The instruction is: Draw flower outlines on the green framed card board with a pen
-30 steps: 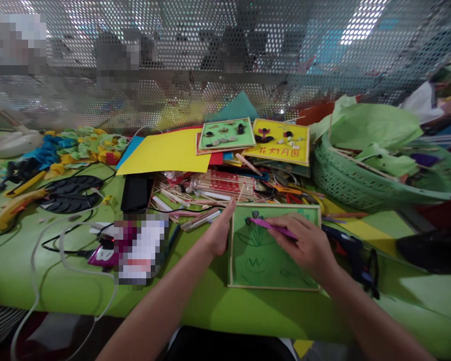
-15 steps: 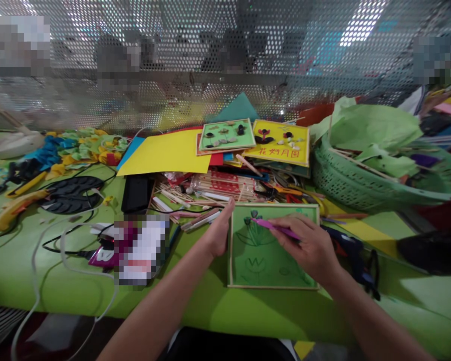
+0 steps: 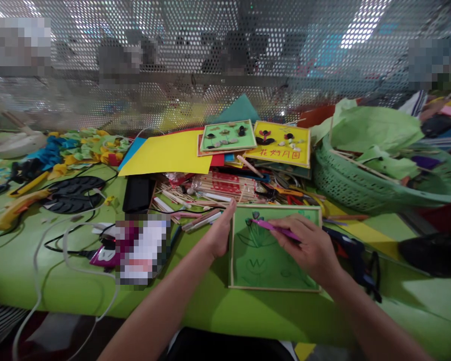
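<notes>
A green picture [image 3: 274,265] with a thin pale wooden frame is in front of me, drawn with dark outlines of flowers and leaves. My left hand [image 3: 220,235] holds its left edge, the thumb pointing up along the frame and the other fingers mostly hidden behind it. Between the closed fingers of my right hand [image 3: 311,243] is a purple-pink pen [image 3: 276,226]. The pen's tip touches, or nearly touches, a small dark flower head [image 3: 248,221] at the upper left of the picture. A second dark flower head [image 3: 256,215] sits beside it.
Beyond the picture lie loose sticks [image 3: 173,193], yellow paper [image 3: 165,155] and two finished-looking framed pictures [image 3: 229,136]. A green basket [image 3: 346,180] stands right, near a dark glue gun [image 3: 348,250]. A phone [image 3: 137,193] and white cables [image 3: 37,260] are left.
The pen and my right hand have barely moved, staying at the upper left flower. My left hand keeps its place at the frame's edge. The whole view has shifted slightly.
</notes>
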The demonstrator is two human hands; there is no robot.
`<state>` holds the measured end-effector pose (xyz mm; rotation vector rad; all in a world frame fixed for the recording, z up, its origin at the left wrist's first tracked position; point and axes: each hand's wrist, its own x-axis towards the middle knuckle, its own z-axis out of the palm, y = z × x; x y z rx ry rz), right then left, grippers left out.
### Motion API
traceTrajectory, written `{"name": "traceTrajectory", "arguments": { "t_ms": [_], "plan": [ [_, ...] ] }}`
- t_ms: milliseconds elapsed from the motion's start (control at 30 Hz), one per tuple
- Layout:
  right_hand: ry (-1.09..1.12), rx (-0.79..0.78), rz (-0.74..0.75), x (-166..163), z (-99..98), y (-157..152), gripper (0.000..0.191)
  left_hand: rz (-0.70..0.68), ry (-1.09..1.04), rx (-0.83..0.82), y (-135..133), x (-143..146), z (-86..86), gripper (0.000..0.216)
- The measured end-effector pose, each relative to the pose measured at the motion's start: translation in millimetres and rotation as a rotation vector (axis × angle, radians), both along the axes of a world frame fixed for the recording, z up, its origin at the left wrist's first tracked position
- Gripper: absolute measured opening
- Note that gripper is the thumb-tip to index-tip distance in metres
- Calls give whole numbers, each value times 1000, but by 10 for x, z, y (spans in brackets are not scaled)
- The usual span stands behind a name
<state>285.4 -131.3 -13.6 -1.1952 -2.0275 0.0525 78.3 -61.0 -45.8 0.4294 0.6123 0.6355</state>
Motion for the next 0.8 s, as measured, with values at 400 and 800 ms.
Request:
{"name": "traceTrajectory", "arguments": {
  "t_ms": [400, 800],
  "plan": [
    [-28, 4, -6, 10, -14, -3, 13, 1, -56, 7, -16, 18, 78, 63],
    [-15, 4, -12, 6, -15, 1, 13, 35, -46, -28, -10, 11, 68, 63]
  ]
}}
